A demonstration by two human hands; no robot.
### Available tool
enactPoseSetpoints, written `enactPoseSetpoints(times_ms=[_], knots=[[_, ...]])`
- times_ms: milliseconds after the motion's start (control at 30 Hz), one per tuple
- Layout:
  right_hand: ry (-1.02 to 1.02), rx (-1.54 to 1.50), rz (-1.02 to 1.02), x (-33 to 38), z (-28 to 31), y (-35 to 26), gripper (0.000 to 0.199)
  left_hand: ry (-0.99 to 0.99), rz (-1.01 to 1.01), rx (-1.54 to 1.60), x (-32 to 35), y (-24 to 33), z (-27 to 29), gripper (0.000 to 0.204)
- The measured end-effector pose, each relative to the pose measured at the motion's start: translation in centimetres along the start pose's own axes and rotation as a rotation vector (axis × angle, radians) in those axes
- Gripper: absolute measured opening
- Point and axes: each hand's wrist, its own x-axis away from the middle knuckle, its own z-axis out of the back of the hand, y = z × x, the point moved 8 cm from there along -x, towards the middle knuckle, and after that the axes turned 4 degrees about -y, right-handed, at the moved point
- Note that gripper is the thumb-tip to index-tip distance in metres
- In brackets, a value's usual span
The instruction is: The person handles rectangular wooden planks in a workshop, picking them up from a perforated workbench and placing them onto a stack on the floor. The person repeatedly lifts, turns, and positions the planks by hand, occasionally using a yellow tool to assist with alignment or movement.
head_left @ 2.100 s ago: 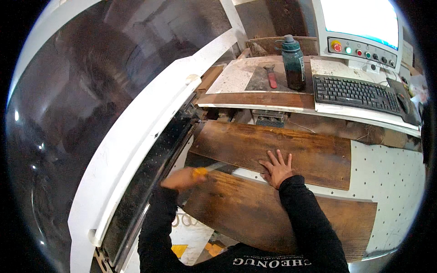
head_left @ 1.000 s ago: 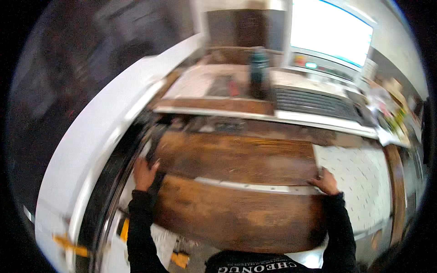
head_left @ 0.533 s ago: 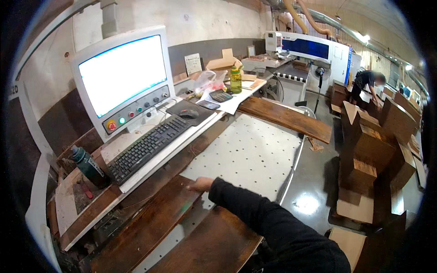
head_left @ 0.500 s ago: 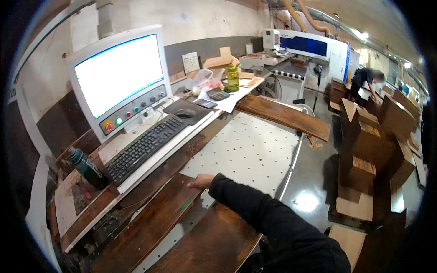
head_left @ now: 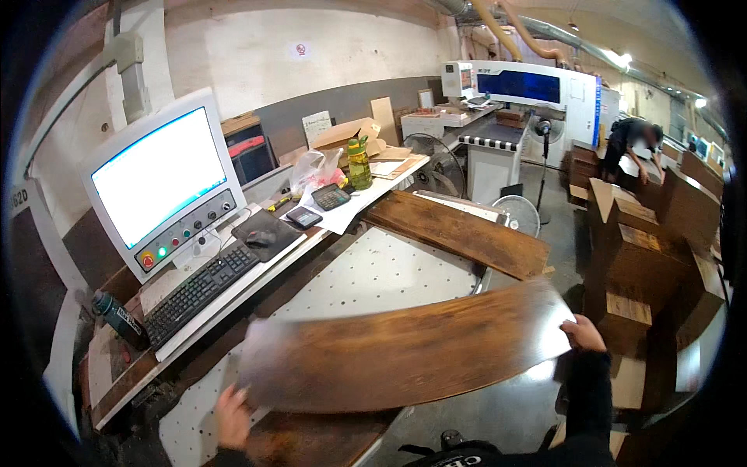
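Because the board (head_left: 405,350) is long and thin, it is best taken by both ends, and it is spanned that way here: its right end is pinched between the thumb and fingers of the right hand (head_left: 585,335), while the left hand (head_left: 232,419) is placed at its near left corner. Whether that corner is gripped or only touched cannot be told, since the left hand is blurred. The board is held over the white table (head_left: 373,272) and a second board (head_left: 327,433), with its right end lying past the table's edge, above the floor (head_left: 482,409). Judged by its look, it should be found fairly stiff, with some flex along its length, and moderately heavy; the curve seen in it may be owed to the lens. Its smooth, glossy face could be slippery under flat palms, so a firm hold on the edges would be preferred. Its corners and finish might be chipped or scratched if knocked, for instance against the third board (head_left: 459,236), which is laid across the table's far end.
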Motion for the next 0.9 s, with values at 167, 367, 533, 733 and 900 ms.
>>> enactPoseSetpoints(times_ms=[167, 367, 533, 733, 900], knots=[[0.341, -0.272, 0.157, 3.1, 14.1, 7.7, 0.024, -0.106, -0.011, 0.130, -18.4, -7.9, -22.6, 0.013], [0.447, -0.386, 0.189, -3.3, 16.9, 8.3, 0.025, -0.233, 0.132, 0.310, -30.5, -16.6, -42.5, 0.014], [0.458, -0.512, 0.284, -14.7, 16.1, 9.4, 0.025, -0.720, -0.064, -0.055, -18.4, -11.3, -56.5, 0.072], [0.360, -0.449, 0.304, -26.4, 8.5, 6.6, 0.039, -0.710, -0.314, -0.757, -7.7, -6.9, -46.2, 0.055], [0.156, -0.327, 0.245, -26.4, 1.4, 1.3, 0.043, -0.238, -0.120, -0.834, -3.3, -7.2, -27.3, 0.048]])
